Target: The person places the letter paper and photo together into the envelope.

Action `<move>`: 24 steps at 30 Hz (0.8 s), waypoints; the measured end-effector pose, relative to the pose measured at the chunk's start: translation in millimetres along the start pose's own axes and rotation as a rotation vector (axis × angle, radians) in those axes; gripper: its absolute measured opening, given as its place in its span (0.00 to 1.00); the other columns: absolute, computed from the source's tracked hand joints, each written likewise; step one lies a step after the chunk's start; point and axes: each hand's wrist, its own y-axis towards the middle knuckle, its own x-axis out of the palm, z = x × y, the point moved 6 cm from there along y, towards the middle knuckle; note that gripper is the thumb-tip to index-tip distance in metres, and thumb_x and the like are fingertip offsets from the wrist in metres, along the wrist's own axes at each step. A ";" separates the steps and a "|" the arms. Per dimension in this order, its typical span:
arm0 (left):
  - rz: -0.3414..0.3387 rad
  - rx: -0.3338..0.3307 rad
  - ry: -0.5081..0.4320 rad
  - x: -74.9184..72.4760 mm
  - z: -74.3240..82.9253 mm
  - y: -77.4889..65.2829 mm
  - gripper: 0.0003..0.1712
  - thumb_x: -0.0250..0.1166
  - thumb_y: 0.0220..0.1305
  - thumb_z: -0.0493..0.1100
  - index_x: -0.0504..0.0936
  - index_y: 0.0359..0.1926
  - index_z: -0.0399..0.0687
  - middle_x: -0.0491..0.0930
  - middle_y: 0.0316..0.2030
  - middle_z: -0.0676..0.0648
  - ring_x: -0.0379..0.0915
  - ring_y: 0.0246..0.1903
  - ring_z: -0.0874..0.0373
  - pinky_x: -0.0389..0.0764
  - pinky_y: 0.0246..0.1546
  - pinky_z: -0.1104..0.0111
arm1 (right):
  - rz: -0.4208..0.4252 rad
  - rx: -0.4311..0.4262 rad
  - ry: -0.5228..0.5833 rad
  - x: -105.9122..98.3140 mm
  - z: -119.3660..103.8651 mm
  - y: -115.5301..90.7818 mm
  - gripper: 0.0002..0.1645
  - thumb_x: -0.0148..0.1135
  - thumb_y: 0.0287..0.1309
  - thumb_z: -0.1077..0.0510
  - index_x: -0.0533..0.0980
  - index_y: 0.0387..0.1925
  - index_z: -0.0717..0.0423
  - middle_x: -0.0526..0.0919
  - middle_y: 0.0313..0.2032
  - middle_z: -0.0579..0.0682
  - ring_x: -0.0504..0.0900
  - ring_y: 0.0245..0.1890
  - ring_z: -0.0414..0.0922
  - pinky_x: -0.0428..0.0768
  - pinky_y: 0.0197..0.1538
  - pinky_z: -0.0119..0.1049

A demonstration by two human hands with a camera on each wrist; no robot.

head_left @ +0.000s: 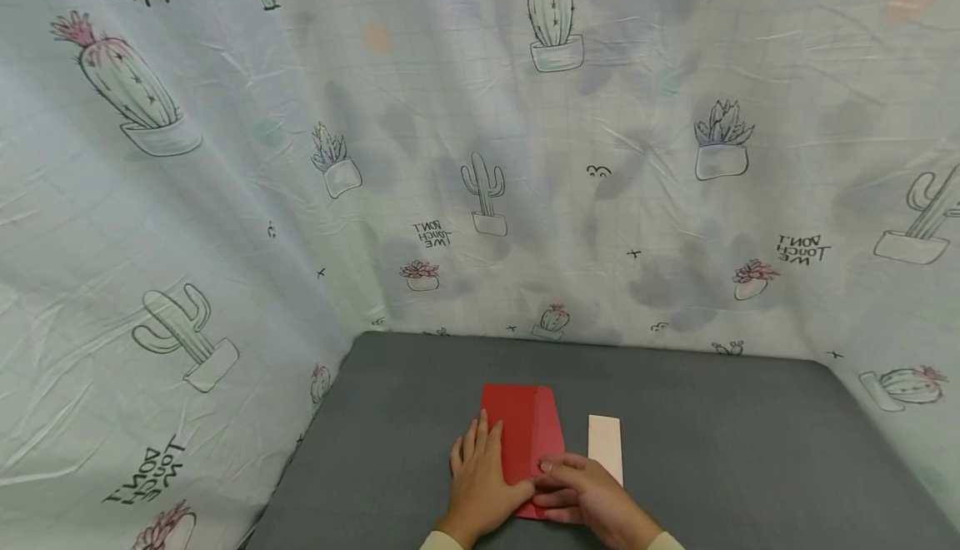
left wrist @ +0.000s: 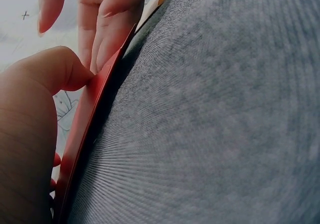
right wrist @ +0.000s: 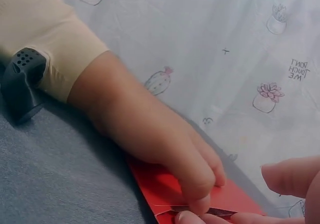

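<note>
A red paper envelope [head_left: 513, 417] lies upright on the dark grey table, its lighter flap [head_left: 548, 425] folded out along the right side. My left hand [head_left: 480, 479] rests on the envelope's left part, fingers stretched forward. Its thumb presses near the open edge, as the right wrist view shows. Over the lower flap is my right hand [head_left: 592, 496], its fingers touching the flap by the envelope's mouth. In the left wrist view the right thumb stands apart from the paper. What lies inside the envelope is hidden.
A pale, cream-coloured strip [head_left: 604, 442] lies right of the envelope, partly behind the right hand. The grey table [head_left: 720, 442] is bounded by a cactus-print curtain [head_left: 405, 133] at the back and sides. A black device [right wrist: 22, 84] sits at the left sleeve.
</note>
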 end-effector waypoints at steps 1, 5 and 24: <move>-0.001 0.001 0.001 0.2 -0.1 0.0 0.59 0.70 0.54 0.65 0.67 0.81 0.39 0.50 0.85 0.37 0.48 0.81 0.37 0.45 0.73 0.31 | 0.005 -0.004 -0.007 -1.2 -0.5 -0.2 0.35 0.60 0.81 0.47 0.71 0.70 0.75 0.89 0.53 0.58 0.90 0.50 0.55 0.88 0.52 0.48; 0.002 0.002 0.005 0.8 0.1 0.4 0.58 0.70 0.53 0.64 0.68 0.80 0.39 0.51 0.85 0.37 0.48 0.81 0.37 0.46 0.72 0.31 | 0.021 -0.018 -0.038 -6.6 -4.7 -2.1 0.34 0.61 0.81 0.47 0.73 0.69 0.73 0.88 0.55 0.59 0.90 0.51 0.55 0.88 0.51 0.47; 0.005 0.002 -0.017 -1.4 3.8 -0.7 0.58 0.70 0.52 0.62 0.68 0.80 0.37 0.53 0.84 0.35 0.50 0.80 0.35 0.46 0.72 0.30 | 0.087 -0.097 -0.066 -20.2 -11.4 -3.6 0.33 0.61 0.80 0.47 0.74 0.69 0.71 0.88 0.55 0.57 0.88 0.51 0.52 0.87 0.49 0.47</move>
